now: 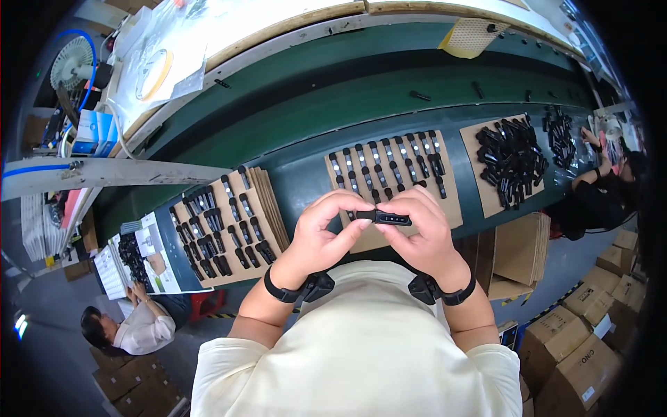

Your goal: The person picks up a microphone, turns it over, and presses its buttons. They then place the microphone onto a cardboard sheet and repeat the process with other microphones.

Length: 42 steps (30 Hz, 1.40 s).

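Observation:
A small black stick-shaped device [394, 219] is held level in front of my chest, with a row of small light marks along its face. My left hand [321, 231] pinches its darker left end between thumb and fingers. My right hand [425, 226] grips the other end, its thumb below and fingers above. Just beyond my hands, similar black devices stand in rows on a cardboard sheet [450, 201]. Part of that sheet is hidden behind my hands.
To the left, more devices lie on stacked cardboard sheets [272, 208]. On the right, a heap of them [511, 160] covers another sheet. A green conveyor belt [313, 83] runs behind. Two people work nearby, one at lower left [139, 330], one at far right [604, 198]. Cartons [556, 330] stand lower right.

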Tool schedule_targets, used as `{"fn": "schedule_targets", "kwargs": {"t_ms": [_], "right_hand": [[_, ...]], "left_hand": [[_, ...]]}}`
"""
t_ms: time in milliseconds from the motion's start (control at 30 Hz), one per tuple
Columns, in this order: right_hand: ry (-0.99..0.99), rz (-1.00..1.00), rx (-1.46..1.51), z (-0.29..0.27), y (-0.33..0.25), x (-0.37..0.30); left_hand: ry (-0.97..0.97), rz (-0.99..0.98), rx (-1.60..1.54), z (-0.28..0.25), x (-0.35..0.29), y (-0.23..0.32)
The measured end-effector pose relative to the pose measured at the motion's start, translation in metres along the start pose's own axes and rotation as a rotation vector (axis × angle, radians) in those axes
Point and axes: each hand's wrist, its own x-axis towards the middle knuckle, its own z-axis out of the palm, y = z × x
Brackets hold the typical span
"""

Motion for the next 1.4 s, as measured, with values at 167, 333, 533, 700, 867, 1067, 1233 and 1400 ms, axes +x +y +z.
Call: {"fn": "schedule_targets", "kwargs": {"t_ms": [167,333,533,700,867,1067,1233,1400], "right_hand": [[0.026,-0.020,-0.025,-0.003,-0.011,-0.011],[0.045,0.056,0.018,-0.007,-0.023,-0.019],[0.009,0.092,-0.007,-0.018,-0.023,-0.023],[0.009,0.105,-0.069,-0.016,-0.013,-0.026],[-0.027,0.358,-0.113,-0.013,0.023,-0.043],[0.123,0.714,-0.108,-0.020,0.142,-0.110],[0.169,0.893,-0.356,-0.046,0.224,-0.151],[0.093,1.049,-0.478,-0.050,0.250,-0.155]], "left_hand": [[-0.011,-0.061,-0.033,0.006,-0.007,0.014],[-0.079,0.036,0.060,0.004,-0.009,0.016],[-0.101,0.147,0.129,0.007,-0.004,0.018],[-0.174,0.183,0.252,0.011,0.004,0.012],[-0.104,0.053,0.377,0.016,0.008,-0.010],[-0.038,-0.112,0.405,-0.002,0.002,-0.052],[0.011,-0.224,0.501,-0.021,-0.004,-0.088],[0.030,-0.333,0.515,-0.034,-0.011,-0.115]]}}
